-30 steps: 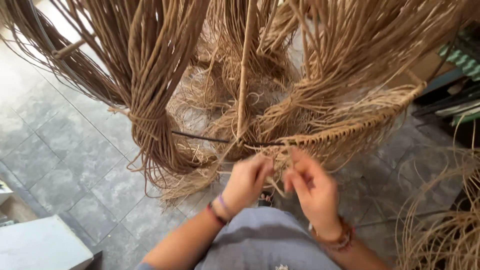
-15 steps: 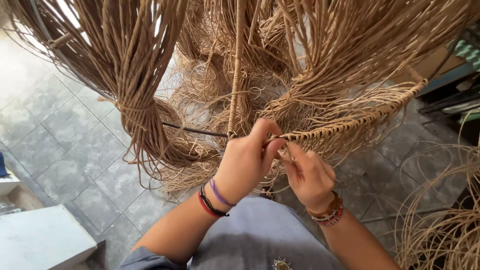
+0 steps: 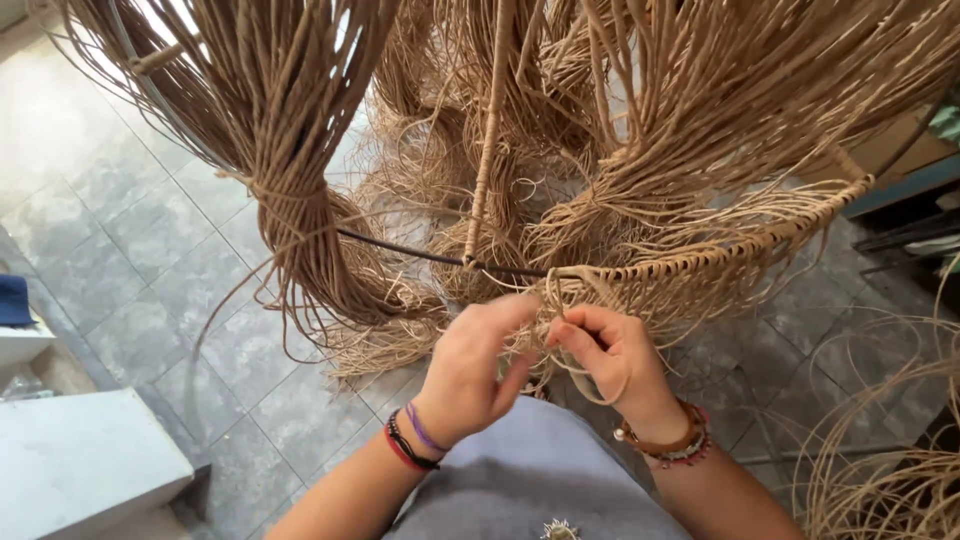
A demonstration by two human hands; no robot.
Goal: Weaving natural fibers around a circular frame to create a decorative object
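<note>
A dark metal frame rod (image 3: pixel 400 248) runs across the middle, partly wrapped on its right side with woven tan rattan strands (image 3: pixel 720 250). My left hand (image 3: pixel 475 365) sits just below the rod, fingers curled around loose strands. My right hand (image 3: pixel 610 355) is beside it, pinching a tan strand (image 3: pixel 570 290) that loops up to where the weave ends. Bracelets show on both wrists. A wrapped vertical rod (image 3: pixel 490 130) rises from the frame.
A thick tied bundle of rattan strands (image 3: pixel 290 180) hangs at the left, and more hang across the top. Loose coils of rattan (image 3: pixel 890 450) lie at the lower right. The floor is grey tile (image 3: pixel 120 260), with a pale block (image 3: pixel 80 460) at lower left.
Both hands have dropped slightly below the rod and the left hand has shifted left, off the weave's end. The right hand now pinches the looped strand.
</note>
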